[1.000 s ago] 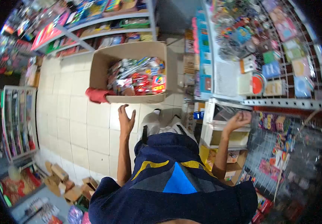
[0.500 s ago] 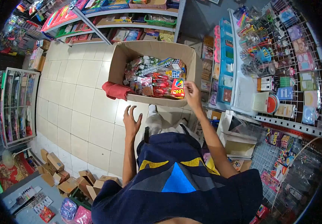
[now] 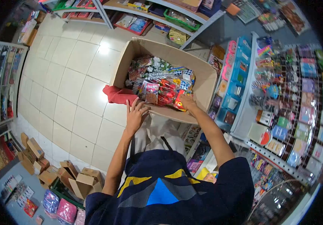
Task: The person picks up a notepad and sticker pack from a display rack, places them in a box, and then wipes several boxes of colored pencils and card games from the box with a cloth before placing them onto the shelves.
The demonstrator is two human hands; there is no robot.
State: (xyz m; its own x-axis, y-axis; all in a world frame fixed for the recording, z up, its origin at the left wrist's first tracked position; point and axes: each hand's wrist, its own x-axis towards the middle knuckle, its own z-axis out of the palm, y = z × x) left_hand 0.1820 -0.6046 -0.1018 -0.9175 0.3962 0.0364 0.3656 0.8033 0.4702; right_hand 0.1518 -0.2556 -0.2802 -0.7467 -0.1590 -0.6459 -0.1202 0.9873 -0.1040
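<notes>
In the head view, a large open cardboard box (image 3: 161, 115) stands in front of my legs, filled with small packaged goods. Inside, at its near right, my right hand (image 3: 187, 102) is closed over a red and yellow UNO card pack (image 3: 179, 99), covering part of it. My left hand (image 3: 136, 117) rests at the near rim with its fingers stretched out, close to a red cloth (image 3: 117, 95) draped over the near left corner. Blue-white puzzle cubes (image 3: 186, 75), a pink picture packet (image 3: 152, 88) and red wrapped items (image 3: 167, 85) lie in the box.
A blue drawer rack (image 3: 235, 84) and a wire rack of hanging goods (image 3: 303, 101) stand on the right. Stocked shelves (image 3: 157, 15) line the far side. Small cardboard boxes (image 3: 84, 183) pile up at lower left, and a display case (image 3: 5, 82) is at left.
My right hand has moved from beside the UNO pack onto it. My left hand has come up to the box's near rim by the red cloth. The view has turned and shifted.
</notes>
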